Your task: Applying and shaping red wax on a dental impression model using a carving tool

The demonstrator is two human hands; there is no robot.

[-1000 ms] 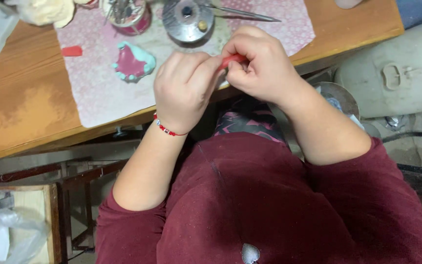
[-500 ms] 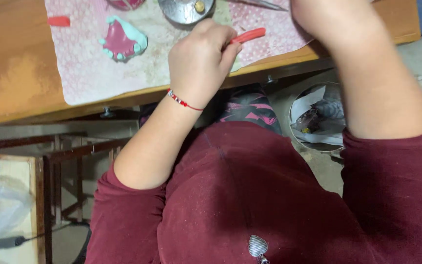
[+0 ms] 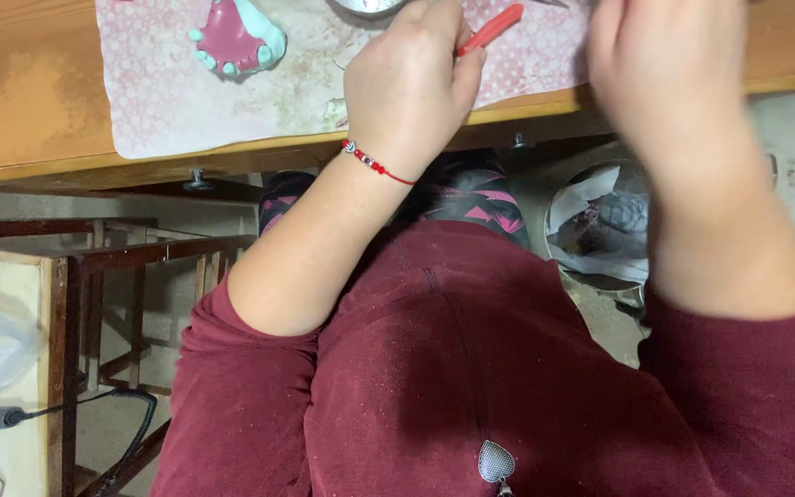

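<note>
Wooden worktop (image 3: 29, 101) carries a pink patterned mat (image 3: 167, 101), teal-and-pink clay piece (image 3: 236, 37) on it. Right hand (image 3: 669, 101) blurred, raised, fingers' state not readable. Left hand (image 3: 411, 87) fingers closed on a thin red tool (image 3: 489, 29) (over the mat's near edge): likely light, stiff, smooth; best held mid-shaft.

1. One camera only, sitting on the person's head and looking steeply down past their chest.
2. It is facing the counter (image 3: 39, 101) edge along the top, with lap and floor filling the rest below.
3. It is hanging close, both forearms looming large.
</note>
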